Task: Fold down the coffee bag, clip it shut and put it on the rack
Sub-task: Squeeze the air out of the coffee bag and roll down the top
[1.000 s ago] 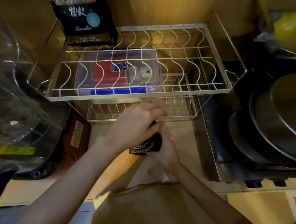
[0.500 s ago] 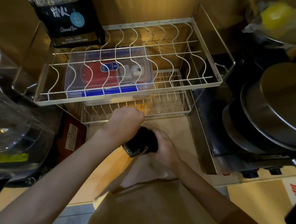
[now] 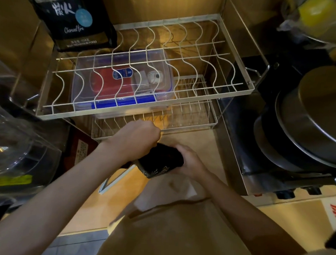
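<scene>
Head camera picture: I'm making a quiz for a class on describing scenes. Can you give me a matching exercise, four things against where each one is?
Things:
1. small black coffee bag
2. tall black bag with white print
3. clear box with blue clips
4. stacked metal pans

Places:
A. far left of the wire rack's top shelf
B. to the right of the rack
C. between both hands (left, right), in front of the rack
D. under the rack's top shelf

Pairs: 1-C, 2-A, 3-D, 4-B

dim wooden counter (image 3: 217, 150) (warm light)
</scene>
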